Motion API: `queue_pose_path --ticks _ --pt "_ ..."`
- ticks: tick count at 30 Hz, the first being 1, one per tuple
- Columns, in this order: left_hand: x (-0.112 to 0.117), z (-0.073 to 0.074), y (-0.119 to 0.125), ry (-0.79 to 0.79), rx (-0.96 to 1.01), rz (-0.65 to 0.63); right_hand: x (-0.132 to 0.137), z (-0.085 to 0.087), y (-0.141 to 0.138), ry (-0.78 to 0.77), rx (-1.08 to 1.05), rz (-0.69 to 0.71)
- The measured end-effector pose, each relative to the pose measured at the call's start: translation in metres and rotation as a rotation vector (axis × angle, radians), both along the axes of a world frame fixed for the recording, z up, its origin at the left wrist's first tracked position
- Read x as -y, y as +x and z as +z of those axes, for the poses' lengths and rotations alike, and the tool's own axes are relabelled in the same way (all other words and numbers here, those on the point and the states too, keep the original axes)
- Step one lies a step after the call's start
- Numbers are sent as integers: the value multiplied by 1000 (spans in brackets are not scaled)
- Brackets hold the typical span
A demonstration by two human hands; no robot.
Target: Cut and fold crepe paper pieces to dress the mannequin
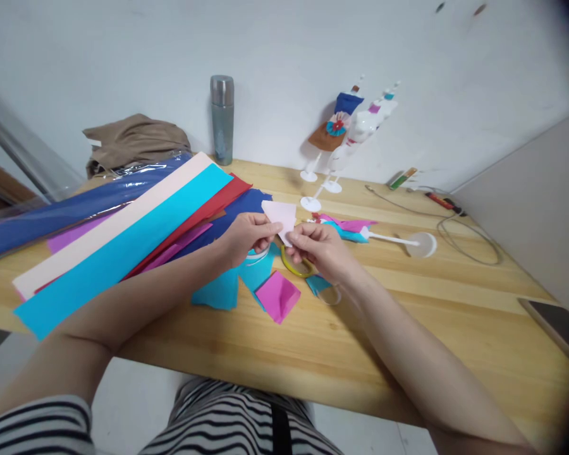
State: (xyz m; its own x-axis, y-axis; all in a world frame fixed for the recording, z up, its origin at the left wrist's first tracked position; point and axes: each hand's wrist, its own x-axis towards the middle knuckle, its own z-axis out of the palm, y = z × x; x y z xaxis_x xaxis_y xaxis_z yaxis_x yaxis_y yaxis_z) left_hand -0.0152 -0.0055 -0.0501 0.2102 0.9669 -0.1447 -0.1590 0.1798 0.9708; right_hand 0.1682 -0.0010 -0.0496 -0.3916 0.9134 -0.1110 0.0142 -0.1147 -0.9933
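Observation:
A small pale pink piece of paper (281, 215) is held up between both hands above the table. My left hand (252, 235) pinches its left side with thumb and fingers. Closed at its lower right corner is my right hand (318, 246). Beneath the hands lie a bright pink square (278, 297), blue pieces (218, 292) and a yellow ring-shaped thing (291, 265), partly hidden by the right hand. Just beyond the right hand, a small dress form (353, 230) in blue and pink lies on its side.
Long coloured sheets (137, 234) spread across the left, near a brown cloth (140, 142). A flask (222, 120) stands by the wall. Several small dress forms (344, 129) stand at the back. To the right are a cable (448, 227) and a phone-like dark slab (557, 325).

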Motion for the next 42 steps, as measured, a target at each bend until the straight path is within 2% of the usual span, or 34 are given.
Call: queue_pose_path --ticks 7,12,15,17,19,23,25,26,28,29,30,32,34,35,37,42 --pt "0 -4 2 14 36 12 -1 1 -2 -38 -63 -2" --pt "5 -1 4 -11 93 2 2 4 -5 78 43 -54" --pt "4 3 2 -64 181 -22 0 6 1 149 133 -34" --pt "1 4 -3 -139 249 -29 -3 9 7 277 221 -42" --pt "-4 4 -7 -230 278 -69 -7 11 15 520 358 -72" --pt "-6 0 -11 -312 251 -317 -16 10 28 1073 624 -27" --pt "-3 -2 -9 -274 237 -400 -19 8 32 1212 697 27" --pt "-1 -4 -8 -242 228 -402 -20 7 32 1239 712 39" --pt "3 -6 -5 -166 205 -342 -20 5 31 1207 665 -13" --pt "4 -8 -4 -131 189 -303 -19 5 30 1136 602 -76" --pt "5 -9 -2 -103 171 -270 -18 6 28 1026 518 -139" --pt "5 -11 0 -67 131 -219 -16 7 24 705 319 -193" --pt "5 -13 2 -41 99 -176 -15 8 19 386 155 -127" --pt "6 -14 3 -30 85 -159 -14 8 16 281 107 -83" --pt "8 -13 5 -17 63 -145 -13 6 11 200 65 -45" --pt "9 0 5 -113 64 -178 -11 3 6 190 5 -57"
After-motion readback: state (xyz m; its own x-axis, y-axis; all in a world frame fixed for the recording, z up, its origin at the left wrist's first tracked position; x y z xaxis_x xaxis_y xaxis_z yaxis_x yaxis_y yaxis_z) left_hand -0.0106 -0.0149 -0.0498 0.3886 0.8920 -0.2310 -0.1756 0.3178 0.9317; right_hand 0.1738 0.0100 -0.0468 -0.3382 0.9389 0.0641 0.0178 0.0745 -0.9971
